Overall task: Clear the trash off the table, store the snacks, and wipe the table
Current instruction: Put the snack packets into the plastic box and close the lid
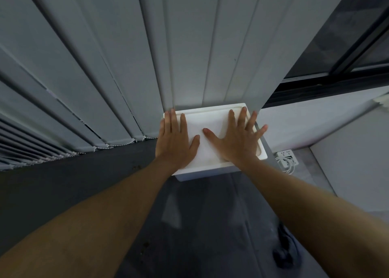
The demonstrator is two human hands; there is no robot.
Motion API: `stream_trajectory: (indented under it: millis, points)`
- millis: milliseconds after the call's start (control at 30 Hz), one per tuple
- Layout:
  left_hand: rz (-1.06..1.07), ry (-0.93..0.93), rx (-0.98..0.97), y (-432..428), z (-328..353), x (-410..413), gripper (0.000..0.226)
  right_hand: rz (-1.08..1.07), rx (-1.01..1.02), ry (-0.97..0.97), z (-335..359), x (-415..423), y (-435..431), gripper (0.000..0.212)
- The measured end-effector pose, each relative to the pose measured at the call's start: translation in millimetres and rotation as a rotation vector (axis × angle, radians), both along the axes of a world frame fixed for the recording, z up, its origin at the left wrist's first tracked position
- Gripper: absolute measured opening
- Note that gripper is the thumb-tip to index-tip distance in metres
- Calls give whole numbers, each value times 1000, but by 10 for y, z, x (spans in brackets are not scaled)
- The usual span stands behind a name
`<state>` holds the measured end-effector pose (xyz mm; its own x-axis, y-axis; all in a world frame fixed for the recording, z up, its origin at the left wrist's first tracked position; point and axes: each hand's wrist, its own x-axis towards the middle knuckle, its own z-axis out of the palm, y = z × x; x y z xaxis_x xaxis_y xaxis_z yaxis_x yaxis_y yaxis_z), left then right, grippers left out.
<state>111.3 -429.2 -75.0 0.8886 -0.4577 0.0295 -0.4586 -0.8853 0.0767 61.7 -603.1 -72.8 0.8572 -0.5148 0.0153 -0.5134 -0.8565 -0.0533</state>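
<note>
A white lidded box (207, 119) stands on the dark floor against the grey vertical blinds. My left hand (174, 139) lies flat on the left part of the lid, fingers straight and pointing toward the blinds. My right hand (237, 136) presses flat on the right part of the lid, fingers spread, thumb pointing left toward the left hand. What the box holds is hidden under the lid. No table, trash or snacks are in view.
Grey vertical blinds (126, 67) fill the back and left. A dark window frame (336, 75) and white wall are at the right. A white power strip with cables (287, 157) lies on the floor right of the box. A dark object (284, 250) lies at lower right.
</note>
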Motion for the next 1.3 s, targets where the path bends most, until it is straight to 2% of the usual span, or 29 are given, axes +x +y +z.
stream_trajectory:
  millis: [233,367,467,600,800,933,1300]
  points:
    - [-24,44,41,28,-55,58,85,45,55,35,-7,-2,-48,116]
    - [-48,59,68,42,-52,114,81,150,109,107,31,3,-131,115]
    - [-56,77,77,31,-45,114,77,192,85,159,3,-110,-83,101]
    - [-69,113,108,14,-23,116,75,164,23,134,-45,-227,66,85]
    - [-124,224,200,99,116,129,76,203,57,204,-31,-190,-30,87]
    - [-122,260,134,230,276,53,68,180,123,289,171,-108,-45,90]
    - [41,154,30,1133,757,-257,66,348,156,93,696,-216,661,93]
